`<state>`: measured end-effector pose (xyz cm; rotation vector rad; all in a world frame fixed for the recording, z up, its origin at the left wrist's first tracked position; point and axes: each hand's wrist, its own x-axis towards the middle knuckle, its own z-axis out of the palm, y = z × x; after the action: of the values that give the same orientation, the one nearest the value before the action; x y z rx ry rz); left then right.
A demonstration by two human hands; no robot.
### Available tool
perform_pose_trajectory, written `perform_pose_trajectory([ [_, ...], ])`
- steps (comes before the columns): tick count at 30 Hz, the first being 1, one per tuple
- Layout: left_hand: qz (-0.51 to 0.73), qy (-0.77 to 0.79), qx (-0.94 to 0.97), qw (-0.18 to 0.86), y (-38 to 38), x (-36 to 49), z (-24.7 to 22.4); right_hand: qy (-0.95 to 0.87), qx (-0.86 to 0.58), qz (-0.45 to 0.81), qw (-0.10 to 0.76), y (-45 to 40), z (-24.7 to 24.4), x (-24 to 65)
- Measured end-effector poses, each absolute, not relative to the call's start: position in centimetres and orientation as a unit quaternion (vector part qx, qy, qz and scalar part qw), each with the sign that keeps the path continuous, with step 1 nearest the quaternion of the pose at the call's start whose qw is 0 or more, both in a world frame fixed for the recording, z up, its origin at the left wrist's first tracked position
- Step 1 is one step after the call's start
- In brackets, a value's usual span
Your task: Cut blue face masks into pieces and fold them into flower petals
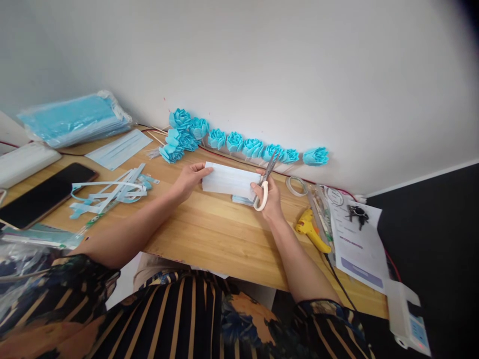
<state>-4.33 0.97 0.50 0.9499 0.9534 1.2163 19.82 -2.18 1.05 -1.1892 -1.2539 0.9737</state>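
Observation:
A pale, pleated mask sheet (230, 180) is stretched between my two hands above the wooden table. My left hand (190, 180) pinches its left end between thumb and fingers. At the right end, my right hand (270, 195) grips the sheet with thumb and fingers and also carries white-handled scissors (262, 196), whose blades point up and away. Under the sheet, near my right hand, part of a blue piece (242, 200) shows on the table. Several blue paper-like flowers (235, 141) stand in a row along the wall beyond my hands.
On the wooden table (209, 229) at left are cut strips (112, 192), a phone (47, 194), a flat mask (119, 148) and a bag of masks (77, 119). To the right lie a tape roll (297, 186), a yellow glue gun (312, 230) and papers with keys (358, 217).

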Motion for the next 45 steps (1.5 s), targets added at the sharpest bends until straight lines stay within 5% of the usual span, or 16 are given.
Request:
perform_pose_trajectory([
  [45,0.521,0.39,0.463,0.602,2.0,-4.7,-0.7,-0.509,-0.504,0.391,0.578,-1.5,0.6,20.3],
])
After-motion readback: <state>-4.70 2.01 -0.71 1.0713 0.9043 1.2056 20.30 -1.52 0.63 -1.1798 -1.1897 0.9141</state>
